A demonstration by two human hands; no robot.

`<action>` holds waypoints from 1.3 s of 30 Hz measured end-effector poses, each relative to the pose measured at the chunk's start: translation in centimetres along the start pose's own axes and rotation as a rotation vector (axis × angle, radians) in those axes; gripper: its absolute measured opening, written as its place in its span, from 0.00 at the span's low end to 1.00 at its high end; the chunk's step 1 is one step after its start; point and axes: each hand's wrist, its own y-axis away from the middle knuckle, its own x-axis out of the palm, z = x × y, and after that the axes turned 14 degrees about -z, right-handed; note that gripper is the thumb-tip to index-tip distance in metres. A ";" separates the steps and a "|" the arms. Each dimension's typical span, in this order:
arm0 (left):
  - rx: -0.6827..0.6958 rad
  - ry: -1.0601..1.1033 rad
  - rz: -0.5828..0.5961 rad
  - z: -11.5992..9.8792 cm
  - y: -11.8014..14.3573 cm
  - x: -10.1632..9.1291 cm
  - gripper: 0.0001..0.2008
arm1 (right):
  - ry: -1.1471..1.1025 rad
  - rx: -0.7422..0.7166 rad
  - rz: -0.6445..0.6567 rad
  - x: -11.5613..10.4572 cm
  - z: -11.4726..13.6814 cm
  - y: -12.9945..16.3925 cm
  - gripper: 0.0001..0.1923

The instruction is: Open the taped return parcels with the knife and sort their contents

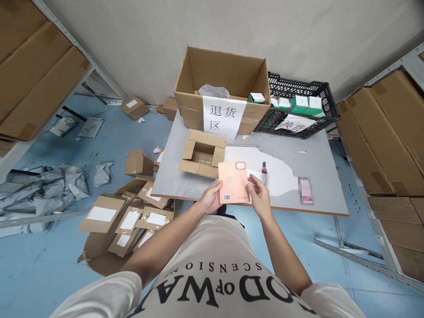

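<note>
Appearing thin, light and fairly stiff, the pink booklet (233, 183) is gripped at its lower edges by the left hand (211, 197) and right hand (259, 197), just in front of the small open box (203, 153) on the bench (318, 159).

A: What colour is the book (232, 183)?
B: Salmon pink, with a small red-and-white label at its top corner and a black barcode on white near the bottom.

A: And the desk (318, 154)?
B: Pale grey, with a thin tan edge along the near side.

A: The boxes?
B: The big box (225, 75) at the far edge is plain brown, with a white sheet (223, 115) bearing black characters. The small box (202, 153) is brown too.

A: That crate (298, 86)?
B: Black mesh, holding green-and-white cartons (300, 104).

A: The floor (43, 265)?
B: Light blue, strewn with brown parcels (102, 213) carrying white labels, and crumpled grey bags (39, 194).
</note>
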 end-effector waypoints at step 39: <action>0.352 -0.835 -0.812 1.9 -4.2 -8.5 0.36 | -0.277 0.483 -0.194 -3.4 -8.2 -4.1 0.23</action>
